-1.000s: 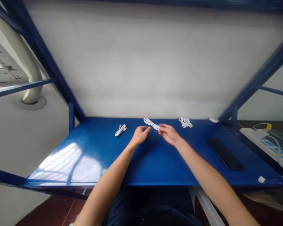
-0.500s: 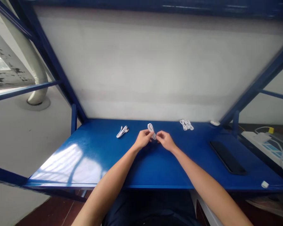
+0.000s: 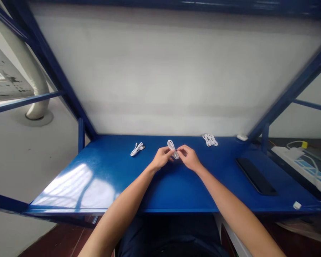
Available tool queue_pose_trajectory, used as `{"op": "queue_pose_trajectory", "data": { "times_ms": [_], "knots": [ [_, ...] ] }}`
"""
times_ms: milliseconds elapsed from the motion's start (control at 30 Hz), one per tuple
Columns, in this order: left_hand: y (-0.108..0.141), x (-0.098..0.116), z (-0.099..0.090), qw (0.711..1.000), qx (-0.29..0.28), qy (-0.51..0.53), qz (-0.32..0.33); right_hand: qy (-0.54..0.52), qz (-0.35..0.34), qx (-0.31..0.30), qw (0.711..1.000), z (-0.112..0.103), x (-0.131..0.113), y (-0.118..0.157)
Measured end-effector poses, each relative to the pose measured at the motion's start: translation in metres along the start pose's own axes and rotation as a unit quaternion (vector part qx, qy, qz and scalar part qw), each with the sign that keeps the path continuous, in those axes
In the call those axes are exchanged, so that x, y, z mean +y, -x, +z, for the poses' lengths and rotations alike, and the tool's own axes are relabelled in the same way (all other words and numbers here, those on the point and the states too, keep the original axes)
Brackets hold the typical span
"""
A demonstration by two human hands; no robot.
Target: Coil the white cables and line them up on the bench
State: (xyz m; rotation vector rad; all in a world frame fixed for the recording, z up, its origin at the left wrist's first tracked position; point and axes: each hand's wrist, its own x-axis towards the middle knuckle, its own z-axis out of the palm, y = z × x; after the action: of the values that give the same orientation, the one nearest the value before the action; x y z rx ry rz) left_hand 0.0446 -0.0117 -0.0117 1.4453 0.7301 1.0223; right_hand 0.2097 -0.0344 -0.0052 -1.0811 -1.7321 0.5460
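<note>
A white charging cable (image 3: 171, 144), folded into a narrow coil, stands up at a tilt above the middle of the table. My left hand (image 3: 162, 157) pinches it around its waist between thumb and fingers. At the coil's right side, my right hand (image 3: 188, 157) has thumb and forefinger pressed together, touching the cable's middle. Whatever lies between those right fingertips is too small to make out. To the left, another coiled white cable (image 3: 137, 149) with a metal USB plug lies loose on the table.
Bundled white cables (image 3: 210, 140) lie at the back right of the blue table (image 3: 182, 192), near a white mouse-like object (image 3: 242, 137). Farther right are a black phone (image 3: 255, 176), a small white block (image 3: 296, 205) and a white power strip (image 3: 302, 166). Blue frame posts flank the table.
My right fingertips have moved up from the coil's lower end to its middle, and the lower loop shows more now. My left hand keeps its hold. The view has shifted slightly.
</note>
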Motion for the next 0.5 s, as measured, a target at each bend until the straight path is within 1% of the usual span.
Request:
{"op": "queue_pose_trajectory", "data": {
  "times_ms": [67, 133, 200, 267, 333, 400, 433, 500],
  "knots": [
    [0.001, 0.001, 0.0, 0.998, -0.019, 0.059, -0.024, 0.036, -0.049, 0.008, 0.998, -0.002, -0.005, 0.001],
    [0.002, 0.002, 0.0, 0.993, -0.048, 0.098, -0.045, 0.065, -0.09, -0.002, 0.994, -0.005, -0.007, 0.001],
    [0.003, 0.004, 0.0, 0.989, -0.077, 0.114, -0.061, 0.09, -0.118, -0.027, 0.989, -0.009, -0.008, 0.001],
    [0.004, 0.006, -0.001, 0.987, -0.102, 0.106, -0.069, 0.102, -0.135, -0.055, 0.984, -0.013, -0.007, 0.001],
    [0.005, 0.01, -0.004, 0.989, -0.118, 0.066, -0.056, 0.108, -0.138, -0.078, 0.981, -0.015, -0.006, 0.0],
    [0.005, 0.013, -0.006, 0.992, -0.123, -0.017, -0.016, 0.114, -0.131, -0.096, 0.98, -0.015, -0.005, 0.0],
    [0.006, 0.014, -0.007, 0.99, -0.118, -0.072, 0.011, 0.118, -0.127, -0.102, 0.98, -0.015, -0.004, 0.0],
    [0.006, 0.014, -0.008, 0.977, -0.088, -0.183, 0.057, 0.133, -0.119, -0.109, 0.978, -0.014, -0.003, 0.001]
  ]
}}
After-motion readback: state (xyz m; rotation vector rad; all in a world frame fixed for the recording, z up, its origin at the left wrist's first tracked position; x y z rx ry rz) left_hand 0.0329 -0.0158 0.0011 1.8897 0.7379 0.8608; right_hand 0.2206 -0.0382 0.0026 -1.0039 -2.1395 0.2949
